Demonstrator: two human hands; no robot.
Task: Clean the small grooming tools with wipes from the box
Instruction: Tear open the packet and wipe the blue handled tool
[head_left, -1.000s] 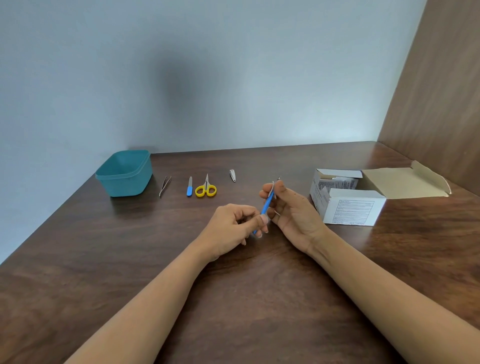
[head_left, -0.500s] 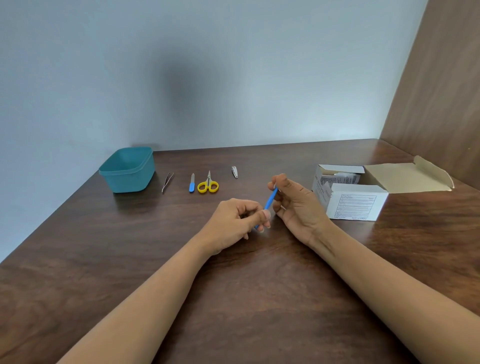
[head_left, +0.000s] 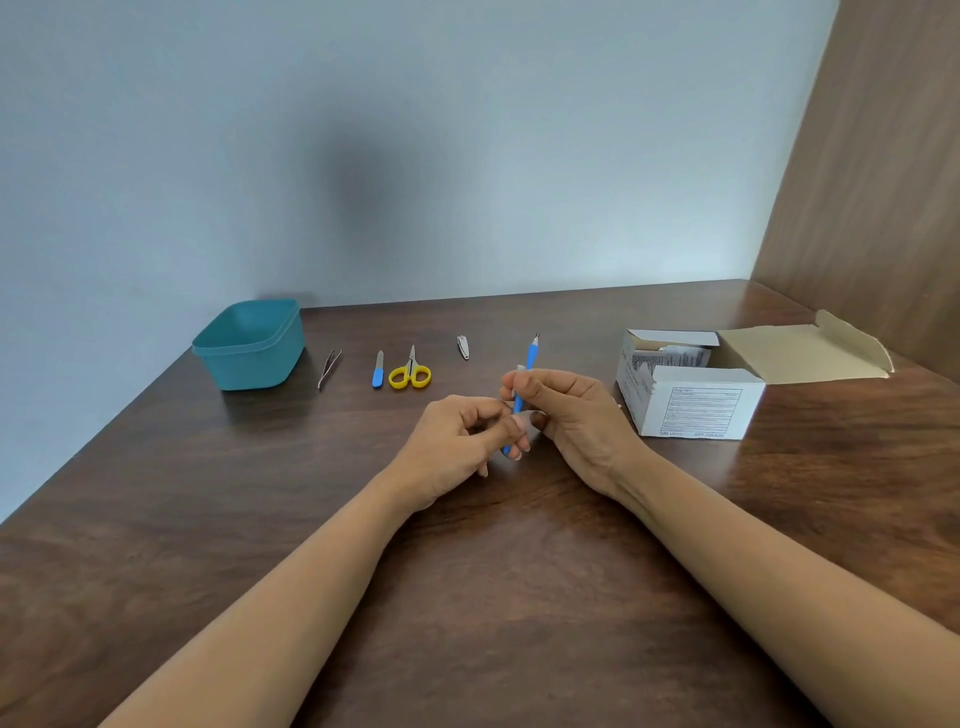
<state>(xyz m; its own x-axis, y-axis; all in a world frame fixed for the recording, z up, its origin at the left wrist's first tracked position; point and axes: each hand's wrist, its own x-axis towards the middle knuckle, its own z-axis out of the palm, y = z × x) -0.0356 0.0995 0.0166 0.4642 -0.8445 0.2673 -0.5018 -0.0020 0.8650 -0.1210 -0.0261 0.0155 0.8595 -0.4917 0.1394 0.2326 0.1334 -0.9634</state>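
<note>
On the desk (head_left: 519, 597) a tub (head_left: 249, 345) stood leftmost, then tweezers (head_left: 329, 368), file (head_left: 378, 370), scissors (head_left: 410, 371) and clippers (head_left: 463, 347) in 1 row, the box (head_left: 696, 400) rightmost.

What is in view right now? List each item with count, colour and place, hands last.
square plastic tub: one, teal, far left of the table.
metal tweezers: one, silver, right of the tub.
small nail file: one, blue handle, right of the tweezers.
small scissors: one, yellow handles, beside the file.
metal nail clipper: one, silver, right of the scissors, farther back.
thin pen-shaped cuticle tool: one, blue, upright between both hands.
small wipe: one, white, pinched against the tool.
open cardboard box: one, white, right of the hands, lid folded back.
wooden table: one, dark brown.
left hand: pinches the tool's lower end.
right hand: holds the wipe on the tool.
</note>
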